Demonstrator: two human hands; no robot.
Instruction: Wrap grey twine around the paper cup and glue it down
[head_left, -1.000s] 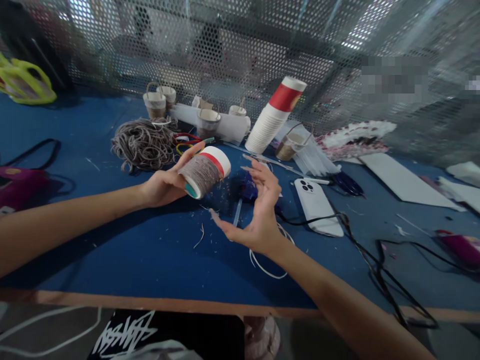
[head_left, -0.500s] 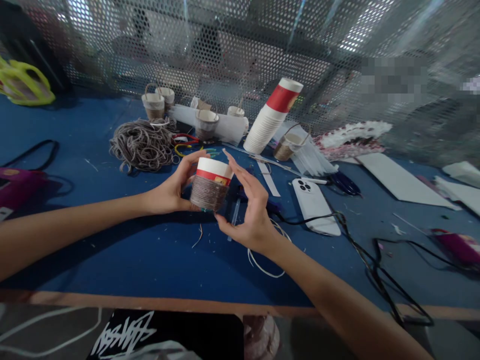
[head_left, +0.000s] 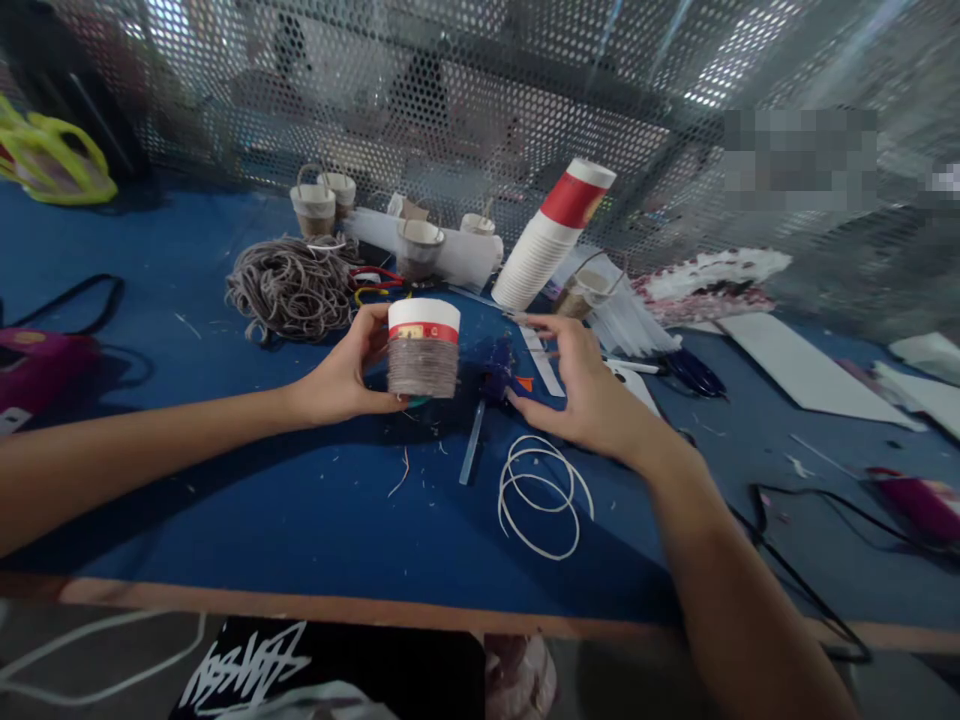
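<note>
One black item with white lettering (head_left: 247,665) shows nearest us, below the brown edge (head_left: 300,602) of the blue surface (head_left: 300,530). On the surface we record a loose coil of white cord (head_left: 561,557), right of centre, and a thin bent thread (head_left: 406,467) to its left. A clear stick (head_left: 472,445) runs toward us from a dark blue glue gun (head_left: 497,368).

The left hand (head_left: 349,370) is curled part-way closed on the left side of a paper cup (head_left: 424,365), thumb low, fingers behind. We find the cup near upright, about mid-view, apparently lifted off the surface; grey-brown yarn wraps its lower part, red band and white rim above. The right hand (head_left: 574,385) is spread, thumb and fingers well parted; we see nothing gripped in it. Its thumb lies at the glue gun; whether the two touch, we cannot tell.

Past the gun we note a flat white strip (head_left: 541,360). Farther off, left: a heap of grey cord (head_left: 289,288), red and yellow handles (head_left: 375,271) just beside it. Behind these stand small handled cups (head_left: 420,248); to their right, a tall cup stack (head_left: 536,250) tilts rightward. A perforated screen (head_left: 465,110) forms the back.
</note>
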